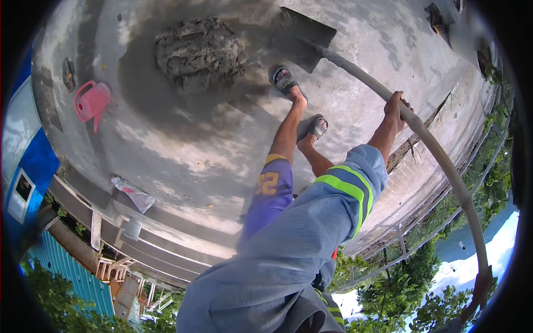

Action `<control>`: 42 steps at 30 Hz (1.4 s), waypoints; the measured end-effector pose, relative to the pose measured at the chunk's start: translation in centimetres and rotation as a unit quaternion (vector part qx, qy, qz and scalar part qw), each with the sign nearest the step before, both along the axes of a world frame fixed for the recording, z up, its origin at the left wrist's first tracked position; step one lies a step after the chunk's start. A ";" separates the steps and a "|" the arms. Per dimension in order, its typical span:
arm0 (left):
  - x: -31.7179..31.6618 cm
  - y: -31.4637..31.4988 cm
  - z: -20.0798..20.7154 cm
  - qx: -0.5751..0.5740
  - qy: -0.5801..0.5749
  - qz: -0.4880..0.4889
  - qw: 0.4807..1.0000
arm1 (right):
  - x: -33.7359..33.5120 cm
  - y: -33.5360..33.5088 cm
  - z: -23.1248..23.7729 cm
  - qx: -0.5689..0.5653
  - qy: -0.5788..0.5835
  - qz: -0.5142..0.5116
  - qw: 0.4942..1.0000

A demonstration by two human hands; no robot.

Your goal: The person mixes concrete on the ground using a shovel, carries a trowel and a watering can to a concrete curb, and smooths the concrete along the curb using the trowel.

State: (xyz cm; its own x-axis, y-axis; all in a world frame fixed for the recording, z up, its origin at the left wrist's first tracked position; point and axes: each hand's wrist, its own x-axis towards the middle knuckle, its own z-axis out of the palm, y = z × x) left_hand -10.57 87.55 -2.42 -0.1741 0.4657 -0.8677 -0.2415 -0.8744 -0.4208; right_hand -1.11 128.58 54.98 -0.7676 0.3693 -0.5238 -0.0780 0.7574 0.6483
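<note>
Your left hand (397, 106), at two o'clock, is wrapped firmly around the middle of the long handle of the shovel (308, 40). Your right hand (482, 282), out at four o'clock on the dim rim, meets the top end of that handle; you cannot tell there how its fingers are set. The shovel runs from that hand up past two o'clock, and its dark, flat blade is just past twelve. You cannot tell whether the blade touches the concrete floor (189, 166) or sits slightly above it.

At eleven o'clock, a rough grey mound (201, 50) sits on a damp patch, near the blade but apart from it. Between them and you, your sandals (285, 80) stand at twelve and two o'clock, the first close below the blade. A pink watering can (93, 103) is at ten o'clock, and a crumpled bag (133, 194) lies between eight and nine, both well apart from the shovel.
</note>
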 end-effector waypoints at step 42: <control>9.7 -25.0 1.2 -0.587 -0.035 -0.359 0.725 | -5.7 -15.3 -27.9 -0.406 -0.319 -0.318 0.795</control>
State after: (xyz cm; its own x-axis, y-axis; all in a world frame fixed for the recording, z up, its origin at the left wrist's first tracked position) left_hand -0.83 62.57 -1.24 -0.1884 -0.6515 -0.7349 -0.8263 -0.2992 0.4772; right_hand -6.78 113.32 27.11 -0.0427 -0.0812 -0.9958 0.3716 0.9239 -0.0912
